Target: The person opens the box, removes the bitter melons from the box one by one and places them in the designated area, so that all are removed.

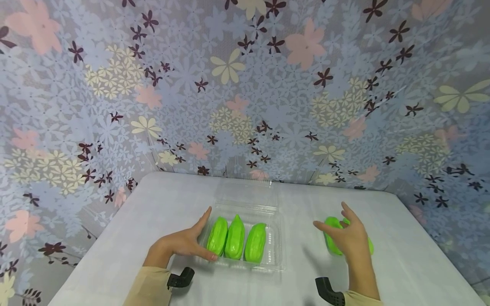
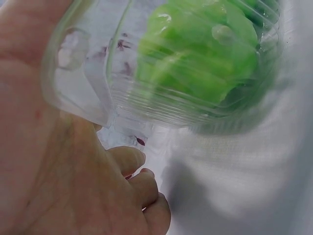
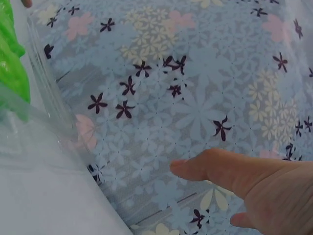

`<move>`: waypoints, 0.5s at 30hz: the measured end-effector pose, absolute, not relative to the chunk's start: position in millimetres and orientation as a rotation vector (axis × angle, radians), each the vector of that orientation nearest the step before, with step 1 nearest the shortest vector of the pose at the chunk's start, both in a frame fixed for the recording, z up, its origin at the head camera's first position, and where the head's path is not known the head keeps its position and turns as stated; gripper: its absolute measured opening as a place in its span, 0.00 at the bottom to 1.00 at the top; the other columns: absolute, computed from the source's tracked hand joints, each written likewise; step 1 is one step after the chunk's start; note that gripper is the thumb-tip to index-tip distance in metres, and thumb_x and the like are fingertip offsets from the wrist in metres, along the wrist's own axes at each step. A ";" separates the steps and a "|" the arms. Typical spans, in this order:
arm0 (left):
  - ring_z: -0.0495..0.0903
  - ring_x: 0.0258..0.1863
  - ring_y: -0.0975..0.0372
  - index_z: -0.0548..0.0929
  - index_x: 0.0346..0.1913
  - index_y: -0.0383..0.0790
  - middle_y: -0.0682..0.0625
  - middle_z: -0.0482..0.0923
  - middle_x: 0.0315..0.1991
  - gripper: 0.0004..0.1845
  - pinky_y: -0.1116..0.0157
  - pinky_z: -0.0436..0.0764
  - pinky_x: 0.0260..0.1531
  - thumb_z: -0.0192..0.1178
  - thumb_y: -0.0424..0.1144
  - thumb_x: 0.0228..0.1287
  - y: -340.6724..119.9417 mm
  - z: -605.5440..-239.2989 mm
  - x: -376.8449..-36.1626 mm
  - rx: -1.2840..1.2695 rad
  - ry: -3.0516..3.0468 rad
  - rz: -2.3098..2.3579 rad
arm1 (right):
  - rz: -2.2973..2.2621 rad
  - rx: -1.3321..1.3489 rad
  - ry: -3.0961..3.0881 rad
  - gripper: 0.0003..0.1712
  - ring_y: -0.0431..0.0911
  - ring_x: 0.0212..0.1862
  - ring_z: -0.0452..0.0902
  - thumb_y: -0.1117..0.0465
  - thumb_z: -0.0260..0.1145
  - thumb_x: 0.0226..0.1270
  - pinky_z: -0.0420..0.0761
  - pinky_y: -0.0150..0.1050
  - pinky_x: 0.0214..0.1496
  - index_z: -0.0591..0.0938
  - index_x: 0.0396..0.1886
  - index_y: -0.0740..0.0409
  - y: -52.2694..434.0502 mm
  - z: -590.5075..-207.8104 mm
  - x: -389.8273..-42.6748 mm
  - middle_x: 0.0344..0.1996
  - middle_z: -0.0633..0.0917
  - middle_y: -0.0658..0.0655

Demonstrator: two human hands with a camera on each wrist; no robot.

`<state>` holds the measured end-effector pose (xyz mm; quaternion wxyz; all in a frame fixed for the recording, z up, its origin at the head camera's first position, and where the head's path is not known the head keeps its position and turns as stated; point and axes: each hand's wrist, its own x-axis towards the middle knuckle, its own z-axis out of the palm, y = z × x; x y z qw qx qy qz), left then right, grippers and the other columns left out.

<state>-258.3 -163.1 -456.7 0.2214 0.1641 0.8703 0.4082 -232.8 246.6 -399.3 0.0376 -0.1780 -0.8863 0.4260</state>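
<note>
A clear plastic clamshell box [image 1: 277,255] lies open on the white table, its lid [image 1: 249,196] folded back. Three green gourd-like vegetables [image 1: 235,237] lie side by side in it. My left hand [image 1: 187,242] rests against the box's left wall, forefinger straight along the side and thumb along the front edge. In the left wrist view the palm [image 2: 63,186] presses on the box [image 2: 98,83] with a green vegetable [image 2: 200,54] inside. My right hand [image 1: 346,236] hovers with spread fingers over loose green vegetables [image 1: 331,244] to the right of the box. It holds nothing, as the right wrist view [image 3: 244,181] confirms.
The white table [image 1: 153,212] ends against a flowered cloth backdrop [image 1: 245,106] that wraps round the back and both sides. Black wrist mounts [image 1: 180,278] show near the front edge. The right wrist view catches the box's clear wall [image 3: 44,83] and a green vegetable [image 3: 10,68].
</note>
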 end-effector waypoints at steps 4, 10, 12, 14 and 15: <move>0.35 0.76 0.46 0.26 0.73 0.64 0.47 0.26 0.76 0.72 0.39 0.46 0.71 0.76 0.56 0.38 -162.8 -456.0 -258.5 0.458 2.400 1.135 | 1.415 -0.492 -2.709 0.69 0.64 0.70 0.57 0.36 0.75 0.42 0.67 0.62 0.65 0.41 0.77 0.43 240.6 -396.8 -232.6 0.75 0.52 0.63; 0.34 0.76 0.47 0.25 0.72 0.66 0.47 0.25 0.76 0.72 0.40 0.45 0.71 0.76 0.56 0.38 -163.4 -457.0 -259.0 0.467 2.386 1.149 | 1.500 -0.371 -2.746 0.68 0.61 0.72 0.56 0.37 0.75 0.44 0.68 0.59 0.65 0.42 0.77 0.42 227.6 -396.0 -232.4 0.75 0.53 0.60; 0.34 0.76 0.47 0.25 0.73 0.65 0.47 0.25 0.76 0.72 0.40 0.45 0.71 0.76 0.56 0.38 -163.5 -457.3 -259.2 0.468 2.384 1.150 | 1.506 -0.329 -2.761 0.67 0.61 0.71 0.57 0.37 0.75 0.44 0.70 0.59 0.64 0.43 0.77 0.42 222.6 -396.5 -233.0 0.75 0.54 0.60; 0.34 0.76 0.46 0.26 0.73 0.63 0.47 0.25 0.76 0.73 0.40 0.45 0.71 0.76 0.56 0.37 -163.5 -457.5 -259.3 0.466 2.385 1.153 | 1.526 -0.297 -2.762 0.67 0.61 0.71 0.58 0.38 0.75 0.43 0.72 0.59 0.63 0.44 0.77 0.42 217.9 -397.1 -233.6 0.74 0.55 0.60; 0.34 0.76 0.46 0.26 0.73 0.62 0.47 0.25 0.76 0.73 0.40 0.45 0.71 0.76 0.56 0.37 -163.5 -457.6 -259.3 0.466 2.386 1.153 | 1.533 -0.282 -2.761 0.66 0.61 0.70 0.59 0.38 0.75 0.44 0.73 0.58 0.62 0.45 0.77 0.42 215.8 -397.6 -233.6 0.74 0.56 0.61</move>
